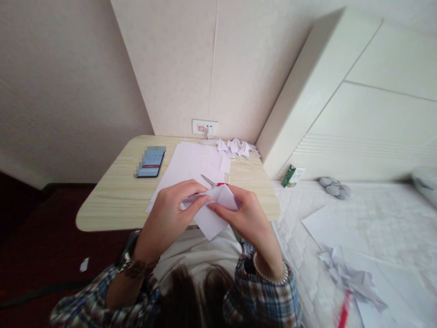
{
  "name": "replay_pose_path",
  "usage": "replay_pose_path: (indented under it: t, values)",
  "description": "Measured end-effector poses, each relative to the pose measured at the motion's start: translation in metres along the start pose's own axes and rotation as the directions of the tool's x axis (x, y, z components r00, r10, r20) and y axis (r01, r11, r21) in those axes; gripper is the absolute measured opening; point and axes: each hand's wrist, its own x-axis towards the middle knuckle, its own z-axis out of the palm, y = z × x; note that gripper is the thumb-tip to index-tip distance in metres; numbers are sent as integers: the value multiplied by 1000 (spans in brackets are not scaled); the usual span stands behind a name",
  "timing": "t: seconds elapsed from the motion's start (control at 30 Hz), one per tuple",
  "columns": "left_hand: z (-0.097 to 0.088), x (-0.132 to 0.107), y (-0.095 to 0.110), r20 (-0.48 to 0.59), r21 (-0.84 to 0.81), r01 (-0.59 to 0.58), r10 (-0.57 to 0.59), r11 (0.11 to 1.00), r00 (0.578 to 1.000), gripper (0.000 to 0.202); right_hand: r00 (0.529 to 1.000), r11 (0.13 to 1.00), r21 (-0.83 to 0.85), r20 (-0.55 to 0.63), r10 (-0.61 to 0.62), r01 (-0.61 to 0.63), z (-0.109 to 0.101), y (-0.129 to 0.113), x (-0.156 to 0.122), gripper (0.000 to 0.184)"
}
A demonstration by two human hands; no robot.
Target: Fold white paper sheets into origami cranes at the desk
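A folded sheet of white paper (210,222) is held between both hands over the table's near edge, one corner pointing down toward my lap. My left hand (177,202) pinches its left side, thumb in front and fingers behind. On the right side, my right hand (244,207) grips it the same way, its thumb pressed on the front face. Just beyond the folded paper lie scissors (209,180) with red handles partly hidden behind it. Under them is a stack of white paper sheets (186,159).
Folded paper pieces (235,146) stand at the table's back right, below a wall socket (205,127). A phone (150,163) lies on the left of the table (102,205). The bed on the right holds a green-white box (292,176), crumpled paper shapes (355,278) and a red object (344,310).
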Motion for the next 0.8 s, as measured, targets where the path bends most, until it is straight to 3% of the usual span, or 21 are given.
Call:
replay_pose_path:
  t: [0.17, 0.33, 0.53, 0.8]
  values:
    - [-4, -1, -2, 104, -29, 87, -83, 996, 991, 10, 999, 999, 36, -34, 31, -29, 0, 0, -1, 21]
    - [-10, -2, -4, 129, -91, 162, -150, 982, 980, 12, 998, 997, 63, -26, 55, -53, -3, 2, -2, 22]
    - [-18, -3, -5, 145, -152, 249, -227, 957, 963, 14, 995, 998, 67, -99, 21, -14, -24, 3, -7, 15]
    - [-14, 0, 0, 163, -243, 288, -254, 926, 953, 12, 990, 994, 111, -140, 26, -10, -36, 2, -12, 12]
